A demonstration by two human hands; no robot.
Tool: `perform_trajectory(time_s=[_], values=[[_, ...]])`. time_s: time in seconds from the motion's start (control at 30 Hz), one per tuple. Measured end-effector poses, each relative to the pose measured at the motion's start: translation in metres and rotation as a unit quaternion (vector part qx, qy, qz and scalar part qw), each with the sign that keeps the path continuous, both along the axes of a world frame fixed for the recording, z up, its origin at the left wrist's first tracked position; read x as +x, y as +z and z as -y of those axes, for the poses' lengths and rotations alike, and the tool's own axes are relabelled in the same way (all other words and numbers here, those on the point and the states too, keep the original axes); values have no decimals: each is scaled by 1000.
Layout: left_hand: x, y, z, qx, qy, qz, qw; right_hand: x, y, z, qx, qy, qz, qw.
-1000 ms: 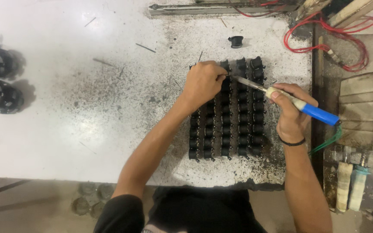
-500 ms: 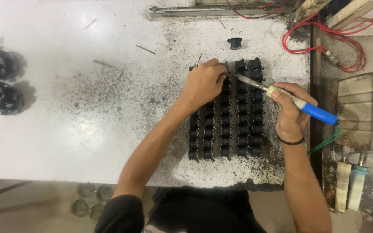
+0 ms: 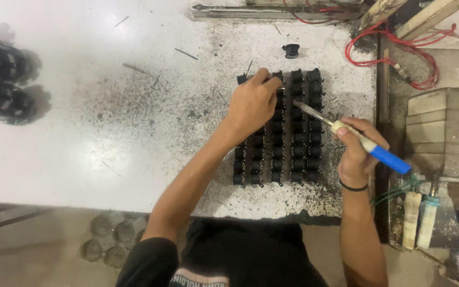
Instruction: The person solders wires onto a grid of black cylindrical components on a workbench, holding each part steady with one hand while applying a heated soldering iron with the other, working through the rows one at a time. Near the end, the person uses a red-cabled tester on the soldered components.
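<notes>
While the right hand (image 3: 358,151) grips a blue-handled soldering iron (image 3: 357,139), its tip points toward 10 o'clock at the grid of black parts (image 3: 288,143). The left hand (image 3: 252,103) pinches the grid's top row. Bare white table (image 3: 81,133) spreads toward 9 o'clock; red wires (image 3: 394,53) crowd 1 o'clock.

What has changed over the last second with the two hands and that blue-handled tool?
Hardly anything. The left hand stays on the top rows of the small black parts, and the right hand keeps its grip on the blue-handled tool, tip still beside the left hand's fingers. Nothing was picked up or let go. The loose black part and red wire lie unmoved.
</notes>
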State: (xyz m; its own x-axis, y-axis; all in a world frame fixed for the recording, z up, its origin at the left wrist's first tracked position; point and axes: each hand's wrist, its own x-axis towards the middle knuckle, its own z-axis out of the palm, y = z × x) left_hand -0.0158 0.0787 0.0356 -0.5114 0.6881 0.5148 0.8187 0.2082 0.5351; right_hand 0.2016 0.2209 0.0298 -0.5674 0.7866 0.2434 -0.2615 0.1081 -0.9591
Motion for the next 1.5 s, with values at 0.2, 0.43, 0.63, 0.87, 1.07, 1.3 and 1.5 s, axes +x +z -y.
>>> perform_trajectory(time_s=[0.2,0.43,0.63,0.87,1.07,1.3,1.5], values=[[6,-15,-2,-89,24,57,994,-3,-11,11,-2,-20,49,999],[1,-24,-8,-83,-11,71,994,-7,-10,9,-4,-4,52,999],[5,-26,-18,-124,-11,51,991,-7,-10,7,-18,-2,47,999],[8,-24,-18,-111,-21,45,993,-6,-11,7,-25,-8,40,999],[3,-23,-13,-90,-28,63,994,-6,-11,6,-14,-8,25,1000],[0,-27,-14,-113,-9,54,992,-8,-11,9,-8,0,10,1000],[1,-25,-12,-90,-9,56,994,-8,-16,5,-20,15,8,1000]])
